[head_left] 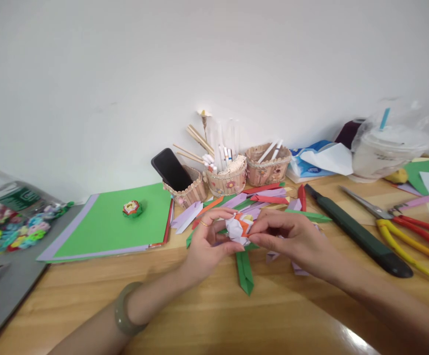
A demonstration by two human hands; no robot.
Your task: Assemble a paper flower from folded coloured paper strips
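Observation:
Between my two hands is a small folded paper flower (237,229), white outside with orange and some yellow inside. My left hand (210,239) grips it from the left, thumb below and fingers curled behind. With thumb and forefinger, my right hand (286,234) pinches the flower's right edge. Folded paper strips (262,197) in purple, green, red and orange lie behind and under my hands. One green folded strip (244,276) points toward me below the flower. A finished-looking small paper flower (132,209) in red, white and green rests on a stack of green paper (111,227).
Wooden baskets (227,180) line the wall, one with a phone (172,169). On the right lie a dark green cutter (362,234), yellow-orange scissors (384,222), tissues (313,160) and a lidded cup (387,148). A bottle (13,192) and colourful trinkets (22,229) are at left.

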